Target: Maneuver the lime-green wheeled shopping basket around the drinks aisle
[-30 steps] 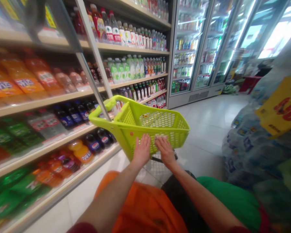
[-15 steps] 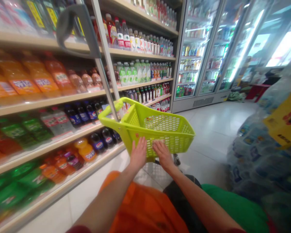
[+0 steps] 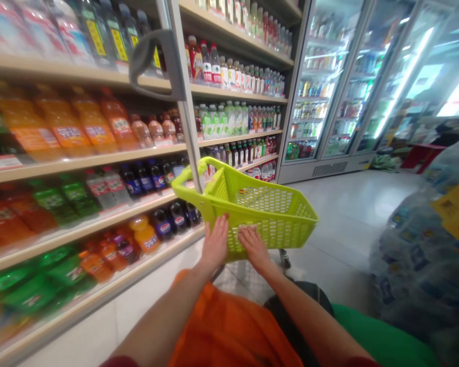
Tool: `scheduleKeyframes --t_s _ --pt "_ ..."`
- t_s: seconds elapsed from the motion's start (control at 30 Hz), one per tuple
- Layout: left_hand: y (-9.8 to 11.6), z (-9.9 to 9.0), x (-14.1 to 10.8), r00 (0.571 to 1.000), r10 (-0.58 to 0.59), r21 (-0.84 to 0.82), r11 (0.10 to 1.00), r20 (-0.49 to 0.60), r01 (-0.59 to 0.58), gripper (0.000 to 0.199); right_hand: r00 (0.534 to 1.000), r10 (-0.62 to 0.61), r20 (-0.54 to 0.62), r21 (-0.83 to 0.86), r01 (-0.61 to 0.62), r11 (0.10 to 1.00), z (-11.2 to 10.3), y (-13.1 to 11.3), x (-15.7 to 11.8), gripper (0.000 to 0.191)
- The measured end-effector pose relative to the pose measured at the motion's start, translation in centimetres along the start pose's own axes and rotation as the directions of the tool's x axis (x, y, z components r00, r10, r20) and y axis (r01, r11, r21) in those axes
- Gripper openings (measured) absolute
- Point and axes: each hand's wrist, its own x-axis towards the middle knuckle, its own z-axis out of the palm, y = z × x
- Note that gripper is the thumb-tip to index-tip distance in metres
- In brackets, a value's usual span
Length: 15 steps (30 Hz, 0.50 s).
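In front of me stands a lime-green wheeled shopping basket (image 3: 275, 229) with perforated sides and a metal pull rod topped by a grey loop handle (image 3: 176, 66). My left hand (image 3: 215, 242) lies with extended fingers against the near side wall, towards the rod end. Just to its right, my right hand (image 3: 253, 244) rests its outstretched fingers on the same wall. Neither hand is wrapped around anything. No goods show in the visible part of the basket. A caster wheel (image 3: 285, 259) is visible below it.
Shelves (image 3: 137, 155) full of bottled drinks run along the left. Glass-door coolers (image 3: 329, 92) stand at the back. Stacked packs of wrapped water bottles (image 3: 413, 244) bulge in from the right. Pale floor tiles (image 3: 336, 204) stretch between. Orange cloth (image 3: 229, 331) covers my lap.
The view has swung slightly left, so basket, shelves and coolers sit further right. Both hands stay flat against the basket wall, the left one a little nearer its rod end.
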Motion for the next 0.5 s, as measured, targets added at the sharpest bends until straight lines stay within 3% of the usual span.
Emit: scheduleKeyframes --t_s 0.17,0.3,0.37,0.5 --pt "-1.4 -0.5 0.1 0.997 -0.048 0.004 0.999 -0.058 0.048 0.059 0.986 0.02 -0.165 0.041 -0.013 0.999 -3.0 -1.6 5.3 0.045" --pt "-2.2 -1.2 0.5 0.993 -0.068 0.007 0.998 -0.1 0.069 0.061 0.984 0.037 -0.177 0.065 -0.025 0.998 -3.4 -2.1 9.0 0.044" --pt "-2.5 -1.3 0.4 0.992 -0.076 0.007 0.997 -0.099 0.078 0.061 0.99 0.031 -0.139 0.057 -0.024 0.998 -2.5 -2.2 8.8 0.044" --pt "-3.2 -1.0 -0.5 0.993 -0.083 0.013 0.996 -0.082 0.084 0.058 1.0 -0.001 -0.027 0.038 0.002 0.999 -0.2 -2.5 5.7 0.045"
